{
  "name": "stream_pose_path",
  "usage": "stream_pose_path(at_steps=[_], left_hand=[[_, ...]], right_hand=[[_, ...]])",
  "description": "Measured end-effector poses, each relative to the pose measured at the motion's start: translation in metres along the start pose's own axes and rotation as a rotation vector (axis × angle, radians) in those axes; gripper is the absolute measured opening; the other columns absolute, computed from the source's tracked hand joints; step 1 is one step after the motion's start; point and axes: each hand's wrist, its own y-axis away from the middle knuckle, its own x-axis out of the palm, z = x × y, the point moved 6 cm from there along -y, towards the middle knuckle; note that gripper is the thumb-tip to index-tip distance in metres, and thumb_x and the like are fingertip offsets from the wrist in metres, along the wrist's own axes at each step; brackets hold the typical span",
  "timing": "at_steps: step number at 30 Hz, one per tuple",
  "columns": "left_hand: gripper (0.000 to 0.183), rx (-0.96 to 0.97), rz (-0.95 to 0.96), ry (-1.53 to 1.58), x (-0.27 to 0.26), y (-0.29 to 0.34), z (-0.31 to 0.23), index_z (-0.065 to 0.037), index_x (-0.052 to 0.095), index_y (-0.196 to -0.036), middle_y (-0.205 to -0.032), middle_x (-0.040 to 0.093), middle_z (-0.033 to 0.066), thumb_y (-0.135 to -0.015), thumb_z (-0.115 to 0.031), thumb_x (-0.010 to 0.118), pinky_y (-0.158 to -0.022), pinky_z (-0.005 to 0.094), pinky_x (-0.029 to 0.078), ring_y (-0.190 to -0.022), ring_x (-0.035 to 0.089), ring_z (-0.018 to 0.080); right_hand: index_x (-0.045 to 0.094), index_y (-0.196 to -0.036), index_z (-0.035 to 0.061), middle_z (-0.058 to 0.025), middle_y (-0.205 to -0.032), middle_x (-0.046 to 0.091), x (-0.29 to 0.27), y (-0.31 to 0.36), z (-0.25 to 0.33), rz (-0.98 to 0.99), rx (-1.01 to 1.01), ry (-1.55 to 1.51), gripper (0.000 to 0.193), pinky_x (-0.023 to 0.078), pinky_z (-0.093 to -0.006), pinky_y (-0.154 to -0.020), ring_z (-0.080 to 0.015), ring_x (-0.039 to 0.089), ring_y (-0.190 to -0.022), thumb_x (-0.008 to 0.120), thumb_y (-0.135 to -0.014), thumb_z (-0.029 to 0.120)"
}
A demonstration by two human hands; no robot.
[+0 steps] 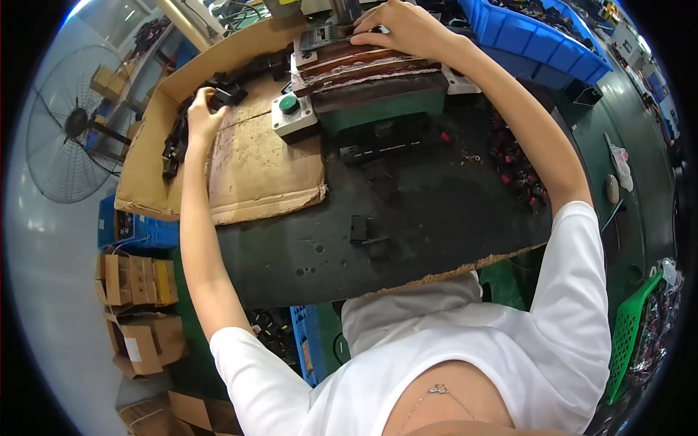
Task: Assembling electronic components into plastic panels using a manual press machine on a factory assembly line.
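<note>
At the left, my left hand (203, 120) has its thumb and fingers curled at a small black plastic part (232, 94), above a cardboard tray (254, 178) where more black parts lie. Farther right, my right hand (406, 30) reaches over the top of a press fixture (382, 107). Its thumb and forefinger are bent together beside a grey slotted metal plate (320, 38); whatever sits between the fingertips is too small to make out. Brown, taped layers cover the fixture's top. A green push button (289, 105) on a white box stands between my hands.
A small black block (358, 228) lies on the dark table mat (451, 211). Red and black parts (518, 163) are heaped at the right. A blue bin (542, 40) stands at the back right, a fan (76, 123) and cardboard boxes (138, 280) at the left.
</note>
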Motion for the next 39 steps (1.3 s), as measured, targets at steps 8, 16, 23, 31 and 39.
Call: stream_pose_path(at_steps=[8,16,23,31,39], left_hand=[[0.044,-0.080,-0.156,0.750,-0.023,-0.028,-0.070,0.002,0.054,-0.114,-0.107,0.060,0.0089,-0.074,-0.006,0.071,-0.082,0.0236,0.045,-0.093,0.058,0.0134],[0.039,0.061,0.065,1.114,0.005,-0.033,-0.178,0.001,0.053,-0.118,-0.107,0.062,0.0096,-0.081,-0.004,0.065,-0.087,0.0236,0.042,-0.098,0.058,0.0130],[0.035,0.367,0.181,0.811,0.030,-0.053,-0.222,-0.005,0.052,-0.119,-0.112,0.059,0.0094,-0.087,-0.016,0.060,-0.090,0.0257,0.043,-0.105,0.054,0.0143],[0.030,0.686,0.199,0.280,0.033,-0.060,-0.243,-0.009,0.057,-0.111,-0.083,0.061,0.0106,-0.084,-0.019,0.063,-0.070,0.0289,0.044,-0.072,0.054,0.0173],[0.031,0.735,0.198,0.268,0.038,-0.055,-0.245,-0.006,0.055,-0.114,-0.104,0.062,0.0111,-0.086,-0.018,0.060,-0.085,0.0325,0.044,-0.096,0.058,0.0226]], right_hand=[[0.067,-0.089,0.0014,-0.0149,-0.091,0.066,-0.027,0.021,0.027,-0.198,-0.356,0.059,0.022,0.048,-0.0359,-0.075,-0.0307,0.061,-0.083,0.060,-0.081,0.021],[0.066,-0.091,0.0002,-0.0157,-0.093,0.065,-0.013,0.008,-0.004,0.107,0.096,-0.152,0.024,0.047,-0.0373,-0.078,-0.0311,0.060,-0.088,0.060,-0.082,0.022],[0.062,-0.092,-0.0014,-0.0143,-0.088,0.064,-0.057,0.071,0.020,-0.461,-0.453,-0.051,0.022,0.048,-0.0346,-0.073,-0.0265,0.062,-0.081,0.064,-0.080,0.018],[0.064,-0.089,-0.0014,-0.0114,-0.090,0.064,-0.063,0.137,0.008,-0.010,0.093,-0.083,0.014,0.048,-0.0311,-0.075,-0.0255,0.061,-0.082,0.062,-0.081,0.009],[0.064,-0.086,-0.0009,-0.0116,-0.091,0.064,-0.031,0.155,0.018,0.182,0.125,-0.164,0.014,0.048,-0.0348,-0.076,-0.0292,0.061,-0.084,0.065,-0.073,0.005]])
